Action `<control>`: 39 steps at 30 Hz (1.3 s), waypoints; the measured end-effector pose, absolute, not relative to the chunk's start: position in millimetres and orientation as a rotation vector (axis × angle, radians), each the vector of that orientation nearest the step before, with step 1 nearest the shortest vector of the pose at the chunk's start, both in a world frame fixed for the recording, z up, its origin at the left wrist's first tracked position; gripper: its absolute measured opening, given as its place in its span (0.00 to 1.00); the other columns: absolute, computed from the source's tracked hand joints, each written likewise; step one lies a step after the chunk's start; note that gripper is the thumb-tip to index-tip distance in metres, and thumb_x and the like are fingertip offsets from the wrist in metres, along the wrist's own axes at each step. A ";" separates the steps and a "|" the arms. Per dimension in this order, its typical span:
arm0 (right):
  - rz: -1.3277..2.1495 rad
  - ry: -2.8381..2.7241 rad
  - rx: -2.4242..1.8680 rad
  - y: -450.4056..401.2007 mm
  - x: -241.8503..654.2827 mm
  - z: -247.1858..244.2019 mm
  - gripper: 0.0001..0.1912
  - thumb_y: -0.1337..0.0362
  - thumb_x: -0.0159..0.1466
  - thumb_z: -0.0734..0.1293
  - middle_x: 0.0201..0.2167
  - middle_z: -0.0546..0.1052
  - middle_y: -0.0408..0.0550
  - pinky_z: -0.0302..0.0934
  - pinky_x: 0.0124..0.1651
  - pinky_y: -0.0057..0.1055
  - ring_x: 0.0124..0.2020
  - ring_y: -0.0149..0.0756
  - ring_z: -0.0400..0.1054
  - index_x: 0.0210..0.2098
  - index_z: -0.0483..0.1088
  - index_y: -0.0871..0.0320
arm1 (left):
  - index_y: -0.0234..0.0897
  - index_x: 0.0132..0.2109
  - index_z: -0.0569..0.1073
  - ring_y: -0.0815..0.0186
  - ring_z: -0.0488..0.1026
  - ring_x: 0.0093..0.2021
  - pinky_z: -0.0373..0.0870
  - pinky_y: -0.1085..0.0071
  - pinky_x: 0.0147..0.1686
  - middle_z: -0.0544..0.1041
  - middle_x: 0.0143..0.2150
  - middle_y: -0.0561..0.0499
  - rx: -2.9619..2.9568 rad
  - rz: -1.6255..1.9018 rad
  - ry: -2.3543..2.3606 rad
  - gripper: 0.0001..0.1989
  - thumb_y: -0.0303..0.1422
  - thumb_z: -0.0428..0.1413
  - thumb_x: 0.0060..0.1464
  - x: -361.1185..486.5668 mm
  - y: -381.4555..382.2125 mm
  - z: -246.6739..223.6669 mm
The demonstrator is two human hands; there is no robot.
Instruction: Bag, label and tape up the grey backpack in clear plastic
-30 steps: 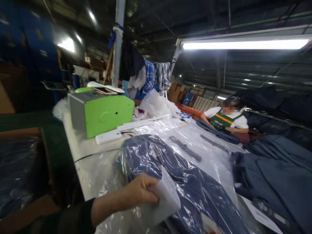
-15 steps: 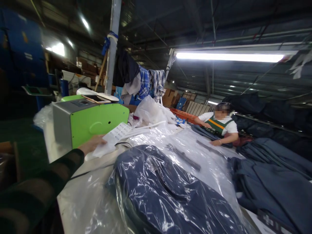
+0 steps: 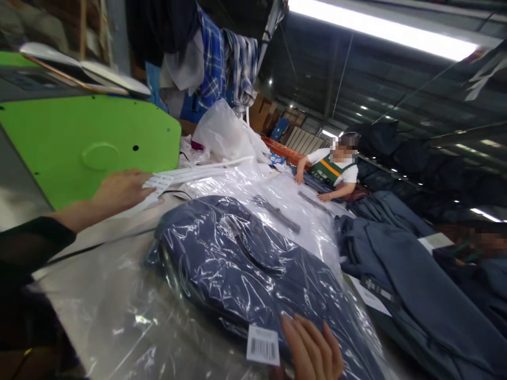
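On the left, my left hand (image 3: pixel 122 189) is closed on the edge of a sheet of white labels (image 3: pixel 158 182), beside the green machine. At the bottom, my right hand (image 3: pixel 311 348) has its fingers bent close together over a dark blue garment (image 3: pixel 222 253) packed in a clear plastic bag. A white barcode label (image 3: pixel 263 345) is at this hand's thumb side and appears held there; the thumb is mostly hidden. The bagged garment lies across the table in front of me, its plastic wrinkled and shiny.
A green and grey machine (image 3: pixel 119 137) with a phone on top stands at left. Clear bags (image 3: pixel 285 184) cover the table's middle. Dark blue garments (image 3: pixel 396 264) are piled at right. A co-worker (image 3: pixel 332 169) handles garments across the table.
My view has moved closer and down toward the bagged garment. My right hand has come into view with the barcode label beside it. My left hand stays at the label sheet.
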State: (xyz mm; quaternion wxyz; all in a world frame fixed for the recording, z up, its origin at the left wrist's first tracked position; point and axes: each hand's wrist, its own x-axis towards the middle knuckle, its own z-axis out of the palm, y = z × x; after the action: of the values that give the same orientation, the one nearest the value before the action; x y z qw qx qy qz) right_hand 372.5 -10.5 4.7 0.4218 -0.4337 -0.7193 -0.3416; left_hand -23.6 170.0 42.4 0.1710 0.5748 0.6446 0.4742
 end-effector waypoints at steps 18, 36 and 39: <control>-0.957 -1.826 -1.013 -50.1 405.4 10.0 0.10 0.60 0.66 0.59 0.25 0.79 0.46 0.52 0.56 0.49 0.30 0.42 0.74 0.36 0.70 0.55 | 0.34 0.25 0.70 0.70 0.63 0.24 0.58 0.74 0.27 0.70 0.21 0.53 0.882 0.798 0.770 0.22 0.50 0.62 0.45 207.1 -32.8 47.9; -0.954 -1.821 -0.994 -55.1 414.6 1.6 0.09 0.60 0.65 0.61 0.26 0.79 0.47 0.53 0.55 0.49 0.30 0.42 0.74 0.37 0.70 0.57 | 0.34 0.25 0.67 0.71 0.63 0.22 0.58 0.73 0.25 0.69 0.20 0.53 0.889 0.804 0.816 0.19 0.46 0.62 0.40 226.5 -40.4 49.5; -0.911 -1.792 -1.034 -55.8 411.8 -0.1 0.09 0.61 0.66 0.61 0.26 0.79 0.49 0.53 0.55 0.50 0.32 0.43 0.74 0.36 0.71 0.58 | 0.35 0.25 0.66 0.71 0.62 0.21 0.58 0.73 0.25 0.68 0.19 0.54 0.922 0.792 0.845 0.19 0.46 0.61 0.39 228.4 -39.1 48.1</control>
State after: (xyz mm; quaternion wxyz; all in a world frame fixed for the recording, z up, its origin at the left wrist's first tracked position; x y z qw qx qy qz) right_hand 411.8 -55.8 -0.1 0.4265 -0.4137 -0.7169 -0.3646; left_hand 228.4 -39.1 48.1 0.7384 0.4200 0.3850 0.3608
